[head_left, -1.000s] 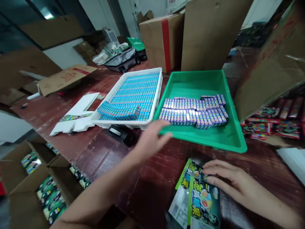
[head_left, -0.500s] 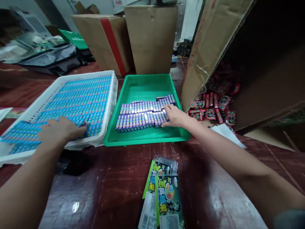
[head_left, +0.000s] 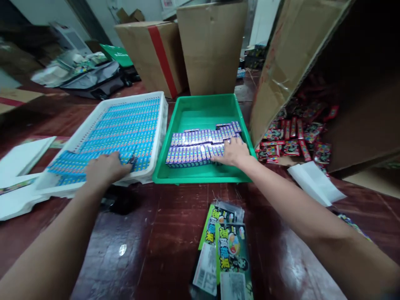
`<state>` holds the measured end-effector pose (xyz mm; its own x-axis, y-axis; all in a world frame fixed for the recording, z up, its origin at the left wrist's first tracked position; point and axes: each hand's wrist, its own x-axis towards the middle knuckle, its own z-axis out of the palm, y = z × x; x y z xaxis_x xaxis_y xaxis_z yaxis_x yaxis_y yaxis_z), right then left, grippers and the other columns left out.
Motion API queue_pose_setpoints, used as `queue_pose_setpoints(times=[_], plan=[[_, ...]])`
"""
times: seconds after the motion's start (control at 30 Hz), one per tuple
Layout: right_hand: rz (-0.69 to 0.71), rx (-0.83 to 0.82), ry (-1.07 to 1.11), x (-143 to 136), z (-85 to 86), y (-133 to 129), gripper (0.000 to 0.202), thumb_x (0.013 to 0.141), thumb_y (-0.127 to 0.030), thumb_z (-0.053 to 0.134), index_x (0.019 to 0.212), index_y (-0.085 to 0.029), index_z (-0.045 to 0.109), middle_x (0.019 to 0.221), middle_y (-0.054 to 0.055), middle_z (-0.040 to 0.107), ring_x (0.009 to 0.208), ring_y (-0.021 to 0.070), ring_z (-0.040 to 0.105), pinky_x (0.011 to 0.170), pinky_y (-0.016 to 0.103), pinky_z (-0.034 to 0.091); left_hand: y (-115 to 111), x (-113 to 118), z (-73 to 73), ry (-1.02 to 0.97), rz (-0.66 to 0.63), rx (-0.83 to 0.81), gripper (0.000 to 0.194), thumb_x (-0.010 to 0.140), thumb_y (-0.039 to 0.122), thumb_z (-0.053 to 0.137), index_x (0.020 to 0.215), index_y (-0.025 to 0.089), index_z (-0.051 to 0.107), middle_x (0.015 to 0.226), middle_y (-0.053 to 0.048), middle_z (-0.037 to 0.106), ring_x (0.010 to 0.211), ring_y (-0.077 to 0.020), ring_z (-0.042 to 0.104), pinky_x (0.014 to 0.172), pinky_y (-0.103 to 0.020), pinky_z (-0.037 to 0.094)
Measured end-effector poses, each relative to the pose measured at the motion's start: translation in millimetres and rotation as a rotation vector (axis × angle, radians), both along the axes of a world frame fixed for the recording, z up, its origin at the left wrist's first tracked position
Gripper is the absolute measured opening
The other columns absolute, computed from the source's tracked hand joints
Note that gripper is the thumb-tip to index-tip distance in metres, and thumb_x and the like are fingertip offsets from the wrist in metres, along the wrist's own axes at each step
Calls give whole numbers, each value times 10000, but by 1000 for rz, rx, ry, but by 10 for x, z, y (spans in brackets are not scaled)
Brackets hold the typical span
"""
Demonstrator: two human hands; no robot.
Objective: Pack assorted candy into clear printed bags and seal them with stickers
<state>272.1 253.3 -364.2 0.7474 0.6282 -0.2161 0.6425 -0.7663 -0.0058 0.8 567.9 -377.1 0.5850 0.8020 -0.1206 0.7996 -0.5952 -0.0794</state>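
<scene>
My left hand (head_left: 104,170) reaches over the front of a white plastic basket (head_left: 162,125), fingers curled down on a row of small blue boxes (head_left: 131,121). A small dark piece shows by its thumb; the fingertips are partly hidden. My right hand (head_left: 234,152) is in a shallow green tray (head_left: 200,180), thumb in front and fingers behind, gripping the right end of the front row of small purple boxes (head_left: 189,154). The purple boxes stand side by side in two main rows, with a few more behind.
Two flat black-and-green printed packs (head_left: 233,254) lie on the dark red floor. Tall cartons (head_left: 212,50) stand behind the tray. At right, an open carton (head_left: 281,58) stands by many red packets (head_left: 292,146) and white paper (head_left: 315,183). White sheets (head_left: 25,158) lie left.
The camera view has swung left, so everything appears further right. My right hand's fingers have closed in slightly on the purple boxes. My left hand remains on the blue boxes.
</scene>
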Motion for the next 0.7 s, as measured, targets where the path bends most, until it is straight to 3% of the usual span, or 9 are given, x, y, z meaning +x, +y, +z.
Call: queue_pose_setpoints(times=[0.1, 0.23, 0.33, 0.47, 0.6, 0.7], plan=[[45, 23, -39, -14, -36, -74, 939, 781, -822, 599, 1374, -95, 570, 1439, 270, 481, 1337, 441, 447, 1077, 515, 383, -73, -70, -6, 35, 60, 43, 821, 807, 639, 530, 1310, -8, 544, 1319, -337, 579, 1218, -477, 559, 1015, -535, 430], [31, 32, -38, 86, -177, -83, 1056, 704, -852, 645, 1369, -39, 535, 1374, 314, 480, 1296, 480, 456, 1056, 522, 390, -42, -160, -18, 33, 123, 58, 903, 756, 649, 613, 1365, -7, 497, 1352, -302, 566, 1286, -428, 522, 1059, -448, 414], [-53, 14, 17, 109, -213, 0, 1163, 666, -850, 664, 1452, -24, 438, 1417, 326, 438, 1323, 502, 417, 1042, 559, 407, -50, -215, -12, 24, 170, 58, 912, 743, 660, 635, 1365, 7, 497, 1369, -316, 546, 1292, -453, 510, 1049, -483, 415], [-202, 2, 53, -51, -194, 104, 1225, 670, -707, 744, 1592, -98, 214, 1521, 300, 351, 1393, 503, 347, 1029, 634, 403, -121, -220, 0, -4, 197, 62, 944, 746, 705, 622, 1383, 23, 481, 1383, -345, 515, 1272, -503, 510, 1006, -552, 425], [-105, 36, -34, -277, -200, 48, 1048, 780, -524, 692, 1592, -82, 198, 1470, 309, 400, 1342, 474, 408, 982, 616, 427, -125, -190, 28, 13, 139, 52, 912, 733, 669, 656, 1385, 53, 493, 1368, -309, 548, 1252, -482, 531, 1003, -526, 429], [-53, 56, -71, -350, -185, -36, 936, 806, -484, 664, 1545, -49, 291, 1418, 307, 446, 1305, 457, 427, 975, 594, 431, -66, -165, 65, 40, 111, -2, 955, 709, 789, 596, 1340, 73, 552, 1337, -296, 586, 1230, -484, 543, 985, -530, 441]])
